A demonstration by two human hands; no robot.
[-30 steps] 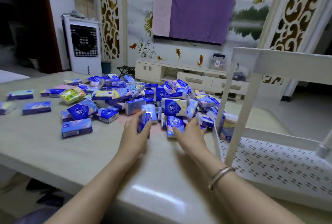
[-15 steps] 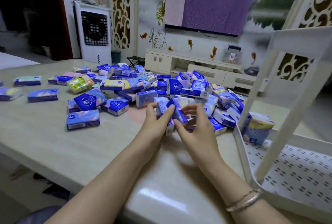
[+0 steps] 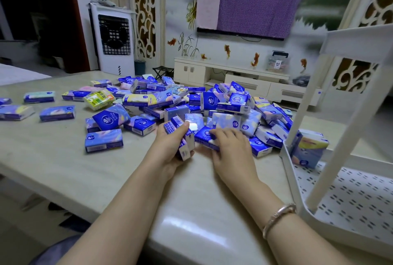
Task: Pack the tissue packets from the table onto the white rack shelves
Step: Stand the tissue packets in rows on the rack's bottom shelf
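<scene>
Head view: one frame, looking forward and down across a pale tabletop (image 3: 53,165) with a white rack (image 3: 348,205) at the right.
Left hand (image 3: 170,150): fingers curled round a small stack of tissue packets (image 3: 182,139), held on edge just above the tabletop at the near side of the pile; the thumb lies across the top of the stack.
Right hand (image 3: 231,148): palm down, fingers bent over a blue packet (image 3: 204,137) at the near edge of the pile. Fingertips are on it; whether it is lifted cannot be told.
Pile of packets (image 3: 223,103): a loose heap, mostly blue and white, in the middle of the tabletop, reaching to the rack's near post.
Stray packets: several lie flat and apart to the left, among them one blue packet alone (image 3: 103,140) and a green and yellow one (image 3: 98,99).
Rack shelf (image 3: 357,196): white, perforated, with a raised rim, just beside the pile. A few packets (image 3: 308,150) stand upright in its far left corner.
Upper shelf (image 3: 361,41): seen from below at the right; its contents are hidden.
Wrist: a bracelet (image 3: 278,216) on the right forearm.
Background: a covered screen (image 3: 255,1) on the wall above a low white cabinet (image 3: 234,73); a white fan unit (image 3: 113,39) at the left.
</scene>
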